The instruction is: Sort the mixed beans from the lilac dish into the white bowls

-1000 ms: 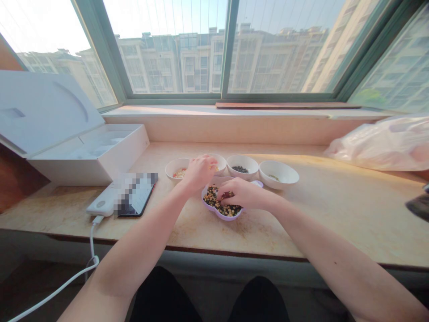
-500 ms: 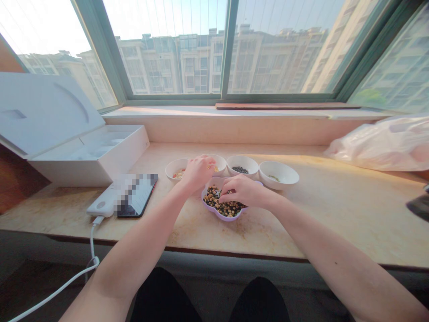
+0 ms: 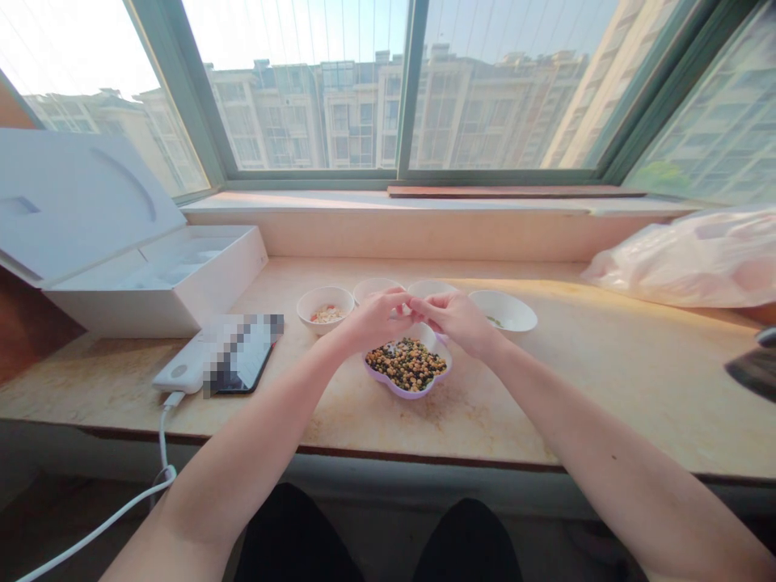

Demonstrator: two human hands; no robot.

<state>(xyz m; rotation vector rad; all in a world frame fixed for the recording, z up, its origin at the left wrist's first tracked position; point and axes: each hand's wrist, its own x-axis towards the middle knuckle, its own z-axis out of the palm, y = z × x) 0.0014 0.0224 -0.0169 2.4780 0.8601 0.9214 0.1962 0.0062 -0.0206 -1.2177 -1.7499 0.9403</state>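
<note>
My left hand [image 3: 376, 319] and my right hand [image 3: 457, 318] meet in the air, fingertips pinched close together just above the back rim of a lilac flower-shaped dish [image 3: 394, 390]. That dish holds a mix of yellow and dark beans [image 3: 406, 364]. Nothing shows between my fingers, though they could hide something small. Behind my hands stand several white bowls. The left one [image 3: 326, 309] holds pale grains with red bits, and the far right one [image 3: 503, 311] holds a little greenish matter. The middle two [image 3: 371, 287] [image 3: 429, 286] are partly hidden by my hands.
A marble sill [image 3: 546, 388] carries everything. An open white box [image 3: 158, 275] stands to the left, with a power bank [image 3: 182, 368] on a white cable and a phone [image 3: 242, 356] beside it. A plastic bag [image 3: 685, 263] lies at the right, below a window.
Both hands have lifted out of the bean dish and come together above its back rim. The beans now show uncovered.
</note>
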